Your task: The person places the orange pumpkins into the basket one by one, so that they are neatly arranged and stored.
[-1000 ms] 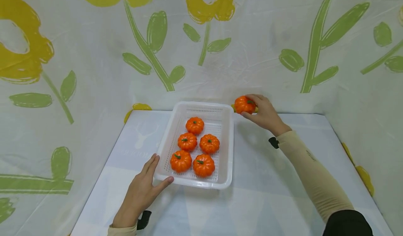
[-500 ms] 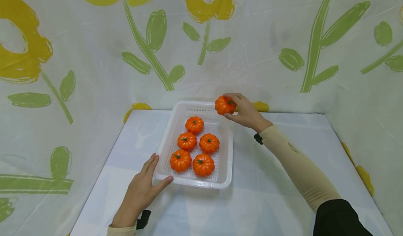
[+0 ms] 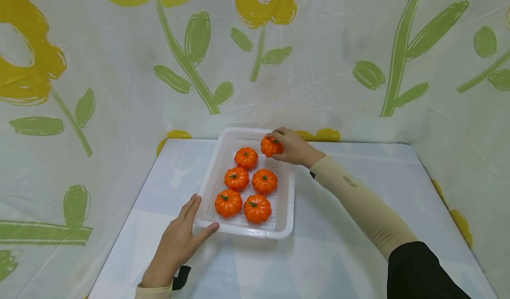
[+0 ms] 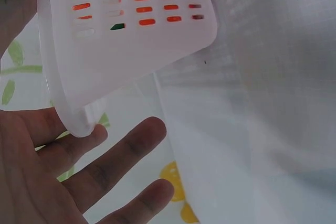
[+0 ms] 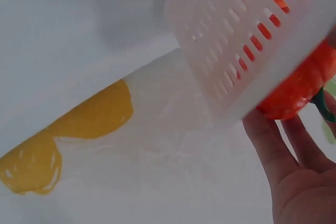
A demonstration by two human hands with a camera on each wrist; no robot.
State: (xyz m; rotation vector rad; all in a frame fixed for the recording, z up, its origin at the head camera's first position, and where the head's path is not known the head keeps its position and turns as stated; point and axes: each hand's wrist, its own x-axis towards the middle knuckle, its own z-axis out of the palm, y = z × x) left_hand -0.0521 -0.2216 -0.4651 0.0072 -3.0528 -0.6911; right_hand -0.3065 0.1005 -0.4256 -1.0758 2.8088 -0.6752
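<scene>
A white plastic basket with slotted walls stands on the table. Several small orange pumpkins lie inside it, among them a front one with a green stem. At the basket's back right corner my right hand grips another pumpkin, fingers and thumb around it; the right wrist view shows this pumpkin partly behind the basket wall. My left hand rests at the basket's front left corner, fingers fairly straight, touching the rim. In the left wrist view the fingers spread beside the basket's rim.
The pale table extends on both sides of the basket. A white cloth wall printed with yellow flowers and green leaves closes off the back and sides.
My right hand has carried its pumpkin leftward from beyond the basket's right side, then lowered it into the back right of the basket. The left hand stays where it was.
</scene>
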